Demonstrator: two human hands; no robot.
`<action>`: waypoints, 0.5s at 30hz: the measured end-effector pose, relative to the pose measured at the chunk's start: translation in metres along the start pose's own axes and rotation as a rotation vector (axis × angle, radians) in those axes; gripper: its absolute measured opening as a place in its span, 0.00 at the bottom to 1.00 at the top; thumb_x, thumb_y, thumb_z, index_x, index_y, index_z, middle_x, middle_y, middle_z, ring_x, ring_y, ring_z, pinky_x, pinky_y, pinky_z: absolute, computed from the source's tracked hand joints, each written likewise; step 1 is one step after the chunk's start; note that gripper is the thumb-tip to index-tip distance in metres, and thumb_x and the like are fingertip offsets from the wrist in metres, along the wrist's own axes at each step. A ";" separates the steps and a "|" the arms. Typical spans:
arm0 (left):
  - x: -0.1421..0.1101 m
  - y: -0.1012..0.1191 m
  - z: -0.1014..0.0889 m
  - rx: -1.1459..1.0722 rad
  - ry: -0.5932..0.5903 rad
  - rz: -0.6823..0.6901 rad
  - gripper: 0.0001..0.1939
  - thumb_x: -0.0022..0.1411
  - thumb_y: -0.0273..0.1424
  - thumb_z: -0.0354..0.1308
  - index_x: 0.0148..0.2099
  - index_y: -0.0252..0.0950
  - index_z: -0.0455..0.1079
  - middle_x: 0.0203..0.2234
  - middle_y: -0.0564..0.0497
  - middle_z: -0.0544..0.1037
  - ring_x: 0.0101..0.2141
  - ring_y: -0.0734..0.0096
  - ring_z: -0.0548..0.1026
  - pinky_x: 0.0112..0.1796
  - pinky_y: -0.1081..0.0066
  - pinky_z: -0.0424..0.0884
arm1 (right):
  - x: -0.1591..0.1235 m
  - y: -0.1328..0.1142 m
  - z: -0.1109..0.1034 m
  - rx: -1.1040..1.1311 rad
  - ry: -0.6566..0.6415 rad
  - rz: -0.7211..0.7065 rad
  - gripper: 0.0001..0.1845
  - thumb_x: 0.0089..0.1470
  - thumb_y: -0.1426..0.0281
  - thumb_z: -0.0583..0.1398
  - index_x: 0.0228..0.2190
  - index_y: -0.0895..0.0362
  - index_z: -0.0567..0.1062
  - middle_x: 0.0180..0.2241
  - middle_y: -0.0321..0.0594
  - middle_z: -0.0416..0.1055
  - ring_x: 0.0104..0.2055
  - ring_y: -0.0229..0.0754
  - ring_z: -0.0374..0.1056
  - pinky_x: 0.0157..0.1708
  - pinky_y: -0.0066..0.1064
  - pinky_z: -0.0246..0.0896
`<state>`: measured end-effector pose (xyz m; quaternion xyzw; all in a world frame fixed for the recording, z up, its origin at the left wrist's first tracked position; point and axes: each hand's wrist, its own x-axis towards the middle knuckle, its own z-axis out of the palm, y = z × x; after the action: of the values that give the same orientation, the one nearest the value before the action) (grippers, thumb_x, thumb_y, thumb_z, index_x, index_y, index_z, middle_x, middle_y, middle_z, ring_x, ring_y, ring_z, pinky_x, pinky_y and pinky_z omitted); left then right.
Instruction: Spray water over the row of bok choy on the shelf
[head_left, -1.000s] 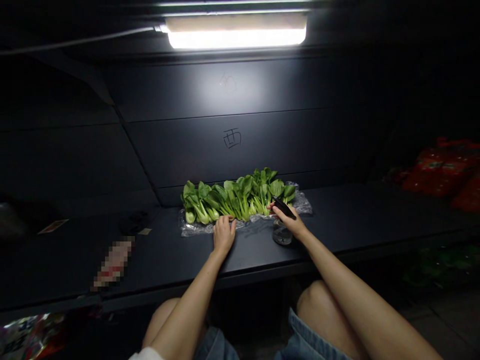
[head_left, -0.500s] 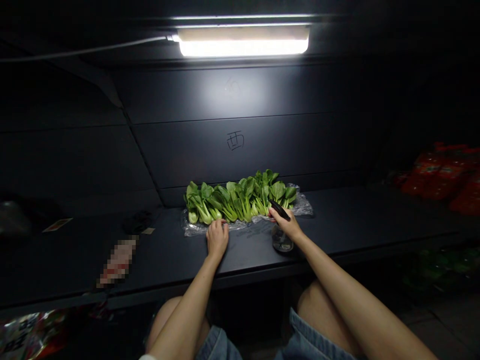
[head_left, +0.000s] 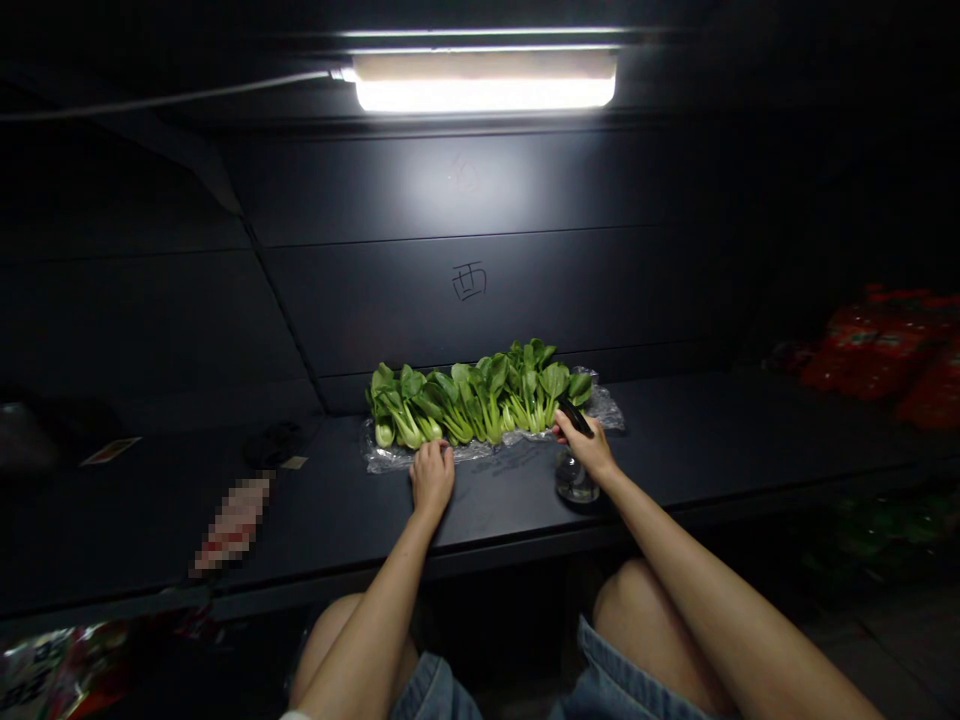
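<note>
The fingers of the right hand (head_left: 589, 447) were closed around the neck of a clear, round-bodied spray bottle with a black trigger head (head_left: 577, 483), which stood just in front of the vegetables. The fingers of the left hand (head_left: 433, 480) were loosely curled at the front edge of a crinkled sheet of transparent plastic film (head_left: 610, 412) (whether they gripped it could not be told). On this sheet lay a row of green, leafy bok choy with pale stems (head_left: 487, 395), leaves toward the back. Beneath was a dark, flat shelf (head_left: 495, 515); behind, a dark, smooth back panel (head_left: 600, 285) bore a handwritten character. Above shone a white, oblong lamp (head_left: 486, 92); red-orange bottles (head_left: 862, 345) stood far right.
</note>
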<state>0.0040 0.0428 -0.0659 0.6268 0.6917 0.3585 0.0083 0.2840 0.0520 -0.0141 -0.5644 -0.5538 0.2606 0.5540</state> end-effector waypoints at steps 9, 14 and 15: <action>-0.001 -0.002 0.001 0.003 0.010 0.009 0.13 0.68 0.34 0.46 0.46 0.36 0.70 0.43 0.41 0.76 0.49 0.55 0.72 0.50 0.57 0.66 | 0.008 0.009 -0.008 0.031 0.144 -0.023 0.28 0.48 0.45 0.59 0.26 0.58 0.77 0.27 0.47 0.78 0.27 0.47 0.75 0.28 0.36 0.73; -0.001 0.000 0.000 0.022 0.012 0.013 0.13 0.67 0.34 0.46 0.46 0.36 0.70 0.43 0.41 0.76 0.49 0.56 0.72 0.50 0.57 0.66 | 0.010 0.017 -0.018 -0.047 0.202 -0.038 0.24 0.50 0.48 0.58 0.22 0.57 0.76 0.19 0.43 0.74 0.23 0.45 0.72 0.25 0.33 0.67; -0.001 0.001 0.000 0.024 0.010 0.012 0.13 0.67 0.34 0.47 0.46 0.36 0.70 0.43 0.41 0.76 0.49 0.56 0.72 0.50 0.57 0.66 | 0.010 0.016 -0.018 -0.061 0.188 -0.052 0.24 0.50 0.48 0.58 0.22 0.56 0.76 0.20 0.44 0.75 0.24 0.46 0.72 0.26 0.34 0.67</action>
<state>0.0048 0.0417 -0.0661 0.6292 0.6923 0.3533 -0.0051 0.3085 0.0585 -0.0212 -0.5883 -0.5217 0.1750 0.5925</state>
